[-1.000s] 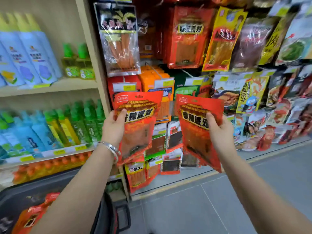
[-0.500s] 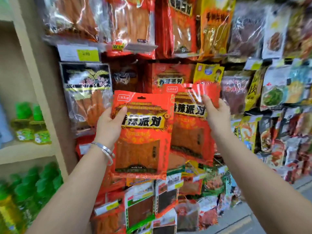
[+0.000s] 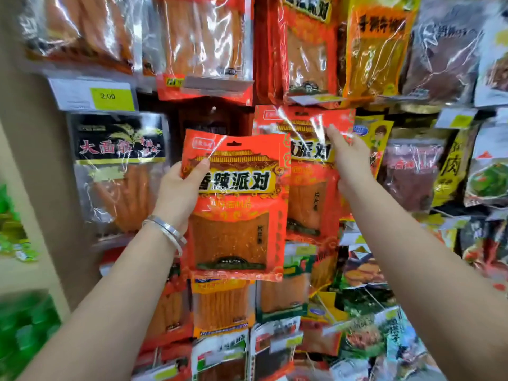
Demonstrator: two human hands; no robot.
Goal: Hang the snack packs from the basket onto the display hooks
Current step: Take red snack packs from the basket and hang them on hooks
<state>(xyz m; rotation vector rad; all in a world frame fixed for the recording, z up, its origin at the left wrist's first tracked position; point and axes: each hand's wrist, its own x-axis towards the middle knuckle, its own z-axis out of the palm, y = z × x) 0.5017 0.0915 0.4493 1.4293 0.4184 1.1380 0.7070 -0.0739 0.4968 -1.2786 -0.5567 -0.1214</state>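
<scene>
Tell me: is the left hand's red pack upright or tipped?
Upright: the red pack, held by the left hand, has its hang hole on top and lettering nearly level.

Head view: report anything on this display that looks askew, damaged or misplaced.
Nothing stands out. The hung packs overlap but look intact. The left hand grips one red pack; the right hand holds a second red pack higher up.

The front snack pack [image 3: 236, 204] and the rear snack pack [image 3: 313, 188] are showing red-orange faces with yellow banners bearing black characters, while the bracelet [image 3: 165, 229] is gleaming silver.
</scene>
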